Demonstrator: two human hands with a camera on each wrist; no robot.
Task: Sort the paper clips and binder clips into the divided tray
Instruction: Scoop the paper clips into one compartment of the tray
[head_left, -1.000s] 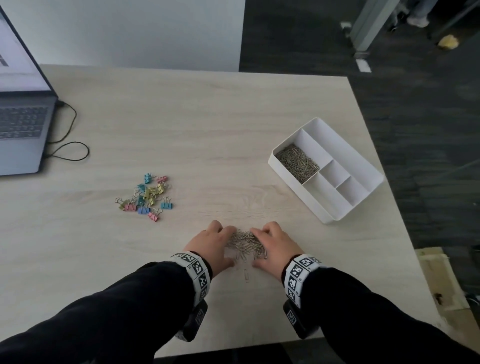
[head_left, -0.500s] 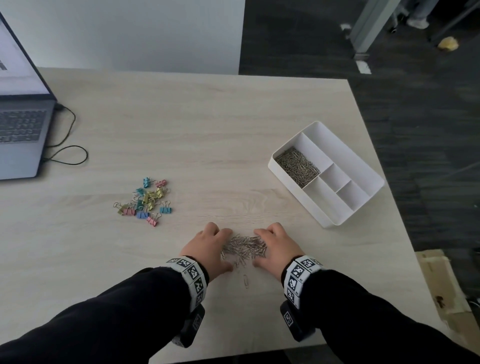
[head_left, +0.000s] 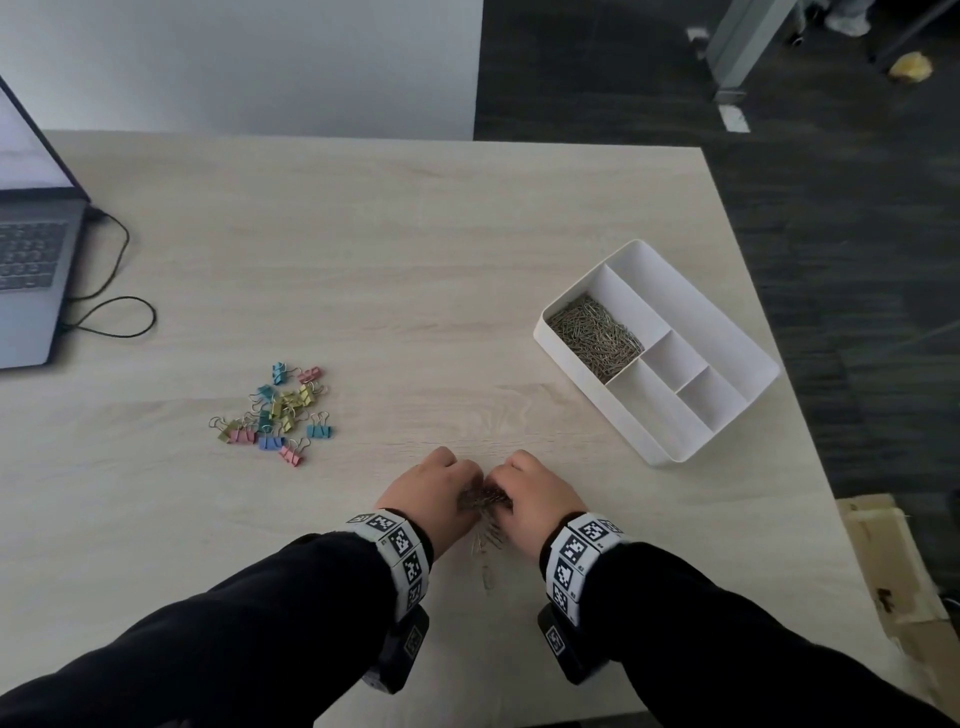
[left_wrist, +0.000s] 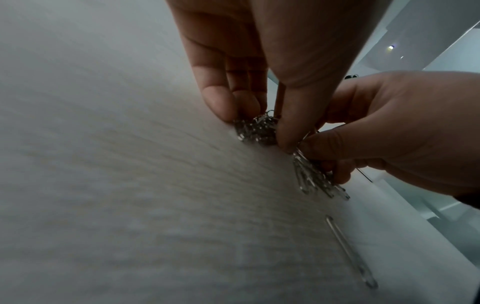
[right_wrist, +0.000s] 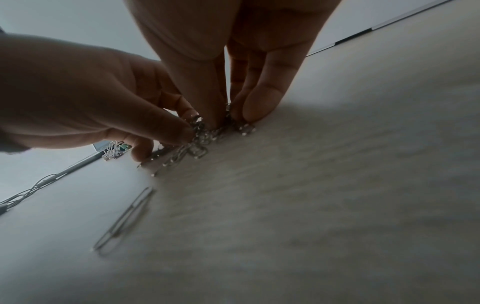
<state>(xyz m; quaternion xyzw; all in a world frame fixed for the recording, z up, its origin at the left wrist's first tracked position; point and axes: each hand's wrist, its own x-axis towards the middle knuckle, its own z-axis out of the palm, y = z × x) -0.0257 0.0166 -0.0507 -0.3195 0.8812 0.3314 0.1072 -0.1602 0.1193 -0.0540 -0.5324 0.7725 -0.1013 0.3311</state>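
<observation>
A heap of silver paper clips (head_left: 485, 501) lies near the table's front edge. My left hand (head_left: 441, 486) and right hand (head_left: 535, 493) close on it from either side, knuckles up. In the left wrist view my left fingers (left_wrist: 228, 102) and thumb pinch a clump of paper clips (left_wrist: 255, 128). In the right wrist view my right fingers (right_wrist: 259, 102) dig into the paper clips (right_wrist: 200, 135). One stray paper clip (head_left: 487, 574) lies just behind the heap. Coloured binder clips (head_left: 280, 410) sit in a loose pile to the left. The white divided tray (head_left: 675, 358) stands at the right, with paper clips (head_left: 595, 335) in one compartment.
An open laptop (head_left: 31, 270) stands at the far left with a black cable (head_left: 109, 317) looping beside it. The table's right edge (head_left: 810, 467) runs just past the tray, with dark floor beyond. The tray's other compartments hold nothing.
Both hands have drawn together and curled their fingers over the heap of paper clips, which is now mostly covered. The stray clip stays put.
</observation>
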